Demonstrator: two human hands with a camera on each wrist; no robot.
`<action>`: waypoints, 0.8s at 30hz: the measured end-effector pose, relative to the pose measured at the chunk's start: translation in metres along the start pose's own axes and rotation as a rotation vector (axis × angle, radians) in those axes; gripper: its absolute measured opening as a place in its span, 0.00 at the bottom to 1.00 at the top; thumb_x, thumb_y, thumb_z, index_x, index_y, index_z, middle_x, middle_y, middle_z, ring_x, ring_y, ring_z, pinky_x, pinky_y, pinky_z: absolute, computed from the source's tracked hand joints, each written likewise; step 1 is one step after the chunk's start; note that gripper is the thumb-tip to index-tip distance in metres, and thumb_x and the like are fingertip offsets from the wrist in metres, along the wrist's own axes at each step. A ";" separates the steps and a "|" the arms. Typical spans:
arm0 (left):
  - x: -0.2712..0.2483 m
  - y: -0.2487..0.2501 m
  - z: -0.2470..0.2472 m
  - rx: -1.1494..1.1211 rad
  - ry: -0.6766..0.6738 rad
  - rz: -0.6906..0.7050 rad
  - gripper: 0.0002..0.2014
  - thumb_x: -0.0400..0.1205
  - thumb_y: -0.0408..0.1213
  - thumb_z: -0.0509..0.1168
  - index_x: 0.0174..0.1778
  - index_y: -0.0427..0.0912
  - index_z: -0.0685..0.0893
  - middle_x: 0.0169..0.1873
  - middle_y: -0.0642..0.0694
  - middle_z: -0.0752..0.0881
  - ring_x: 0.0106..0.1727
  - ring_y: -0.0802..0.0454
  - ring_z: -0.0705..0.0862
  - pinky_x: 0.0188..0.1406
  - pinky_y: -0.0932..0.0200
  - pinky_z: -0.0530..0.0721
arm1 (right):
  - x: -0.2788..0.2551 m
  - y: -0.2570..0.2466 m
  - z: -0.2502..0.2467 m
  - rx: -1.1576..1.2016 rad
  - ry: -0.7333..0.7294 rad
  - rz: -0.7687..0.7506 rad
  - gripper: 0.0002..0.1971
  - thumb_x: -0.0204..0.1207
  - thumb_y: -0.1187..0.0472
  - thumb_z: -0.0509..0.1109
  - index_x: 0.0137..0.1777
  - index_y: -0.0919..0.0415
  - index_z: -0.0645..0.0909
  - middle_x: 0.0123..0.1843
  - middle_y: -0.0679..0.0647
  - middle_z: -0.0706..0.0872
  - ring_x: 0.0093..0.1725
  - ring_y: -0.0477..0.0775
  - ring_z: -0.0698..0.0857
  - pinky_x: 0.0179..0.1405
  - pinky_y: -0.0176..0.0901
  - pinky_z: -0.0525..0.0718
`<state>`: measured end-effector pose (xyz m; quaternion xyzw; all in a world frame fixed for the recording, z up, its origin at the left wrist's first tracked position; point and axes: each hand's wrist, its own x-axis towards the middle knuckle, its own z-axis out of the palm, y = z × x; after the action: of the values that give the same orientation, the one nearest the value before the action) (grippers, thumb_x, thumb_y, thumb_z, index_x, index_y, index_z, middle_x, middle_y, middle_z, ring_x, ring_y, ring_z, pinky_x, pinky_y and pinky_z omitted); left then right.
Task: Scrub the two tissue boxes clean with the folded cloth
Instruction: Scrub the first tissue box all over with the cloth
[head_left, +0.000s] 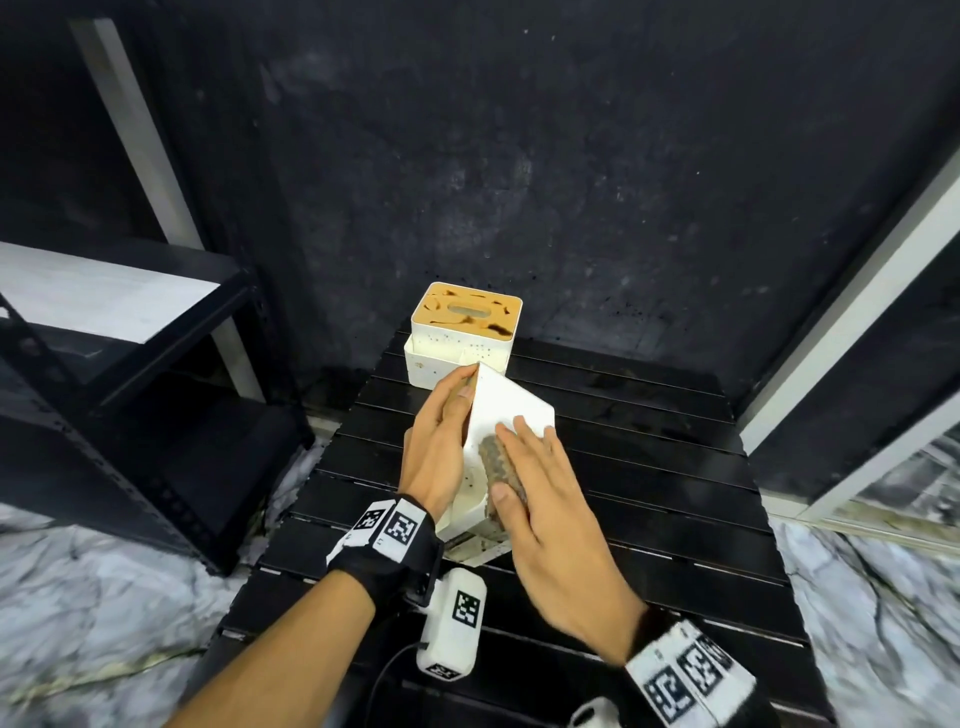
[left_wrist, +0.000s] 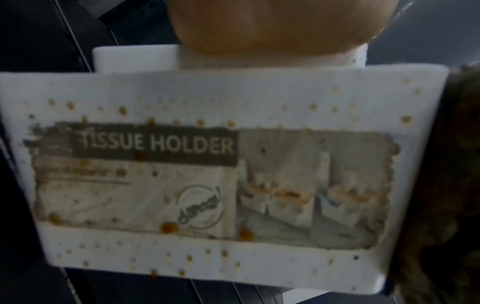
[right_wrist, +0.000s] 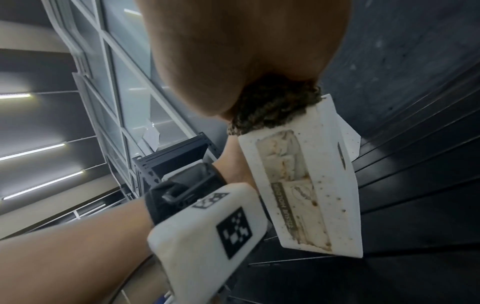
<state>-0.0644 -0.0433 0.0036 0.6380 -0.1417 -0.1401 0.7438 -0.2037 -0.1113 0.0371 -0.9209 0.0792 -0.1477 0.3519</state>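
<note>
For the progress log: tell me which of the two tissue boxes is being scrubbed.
The near tissue box, tipped up in the left hand, with the right hand pressing the cloth on it. The far box stands upright, untouched.

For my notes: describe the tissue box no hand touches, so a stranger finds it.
Find the black slatted table; at its far end, by the wall, stands a white tissue box. Unlike the held box, it shows an orange top.

Black slatted table (head_left: 649, 467) in a dark corner
It stood against a scuffed dark wall (head_left: 571, 156), with a black metal rack (head_left: 171, 348) carrying a pale shelf board (head_left: 104, 291) to its left, a white-framed glass panel (head_left: 852, 312) to its right and marble-patterned floor (head_left: 104, 597) below.
</note>
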 end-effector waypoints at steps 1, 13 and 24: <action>0.000 0.000 0.000 0.002 -0.005 0.001 0.13 0.89 0.48 0.59 0.64 0.66 0.86 0.65 0.59 0.87 0.68 0.58 0.84 0.72 0.44 0.82 | 0.000 0.000 0.000 -0.001 -0.002 0.005 0.25 0.86 0.49 0.50 0.82 0.42 0.51 0.81 0.31 0.45 0.80 0.33 0.34 0.77 0.28 0.38; -0.003 0.004 0.005 0.050 0.041 0.023 0.14 0.90 0.46 0.59 0.67 0.64 0.85 0.64 0.63 0.87 0.68 0.66 0.82 0.76 0.51 0.78 | 0.087 0.022 -0.002 -0.009 -0.010 0.065 0.26 0.87 0.51 0.49 0.83 0.53 0.53 0.84 0.45 0.52 0.84 0.47 0.42 0.79 0.37 0.36; -0.007 0.011 0.012 0.109 -0.011 0.013 0.15 0.90 0.46 0.57 0.69 0.64 0.83 0.66 0.61 0.85 0.68 0.65 0.81 0.73 0.56 0.79 | 0.070 0.021 0.003 -0.032 0.047 0.064 0.26 0.87 0.51 0.47 0.83 0.54 0.52 0.85 0.49 0.56 0.84 0.48 0.45 0.83 0.47 0.40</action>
<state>-0.0753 -0.0497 0.0159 0.6760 -0.1572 -0.1307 0.7079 -0.1374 -0.1423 0.0355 -0.9197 0.1192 -0.1569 0.3395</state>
